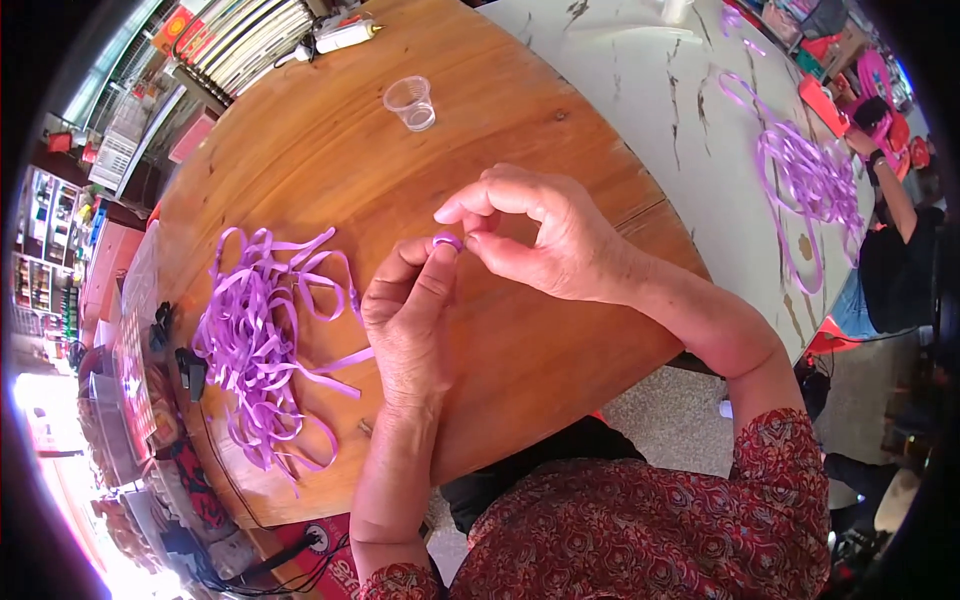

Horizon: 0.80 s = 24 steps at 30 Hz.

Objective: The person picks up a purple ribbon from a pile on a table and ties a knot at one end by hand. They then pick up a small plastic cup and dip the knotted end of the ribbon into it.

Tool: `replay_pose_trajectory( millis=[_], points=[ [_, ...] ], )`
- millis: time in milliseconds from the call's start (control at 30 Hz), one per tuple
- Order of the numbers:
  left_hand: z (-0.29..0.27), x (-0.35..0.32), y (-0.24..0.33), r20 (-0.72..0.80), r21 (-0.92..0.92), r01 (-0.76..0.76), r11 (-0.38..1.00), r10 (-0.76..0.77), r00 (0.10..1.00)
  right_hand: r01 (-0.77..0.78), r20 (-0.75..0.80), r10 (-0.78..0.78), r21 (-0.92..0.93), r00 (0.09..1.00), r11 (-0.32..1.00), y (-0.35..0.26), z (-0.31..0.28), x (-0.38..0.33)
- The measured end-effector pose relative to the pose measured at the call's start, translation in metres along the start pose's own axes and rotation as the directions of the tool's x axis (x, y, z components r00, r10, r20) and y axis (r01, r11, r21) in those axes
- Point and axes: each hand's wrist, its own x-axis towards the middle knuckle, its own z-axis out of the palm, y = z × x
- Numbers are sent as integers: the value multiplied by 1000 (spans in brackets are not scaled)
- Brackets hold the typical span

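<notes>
Nearest the viewer, a red patterned sleeve (640,530) fills the lower edge, both forearms rising from it over a round wooden table (330,130). The left hand (405,310) pinches a small rolled piece of purple ribbon (447,240) between thumb and forefinger. The right hand (540,235) meets it from the right, its thumb and forefinger tips closed on the same roll, the other fingers curled loosely above. The roll sits between the two hands above the table's middle; it is too small to tell its long axis or which way it points. Left of the left hand lies a loose heap of purple ribbon strips (260,340). Farther off stands a clear plastic cup (411,102), upright. Beyond, on a pale marbled table (640,70), lies another purple ribbon tangle (805,180), near a second person's arm (890,190).
</notes>
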Motion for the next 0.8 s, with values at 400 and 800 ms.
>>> replay_pose_trajectory(
  millis=[400,800],
  points=[
    [-1,1,0,-41,180,41,983,-34,999,286,5,-304,-353,953,891,6,6,2],
    [2,5,1,-45,-64,174,983,-177,983,245,7,-249,-218,968,945,17,2,4]
  ],
)
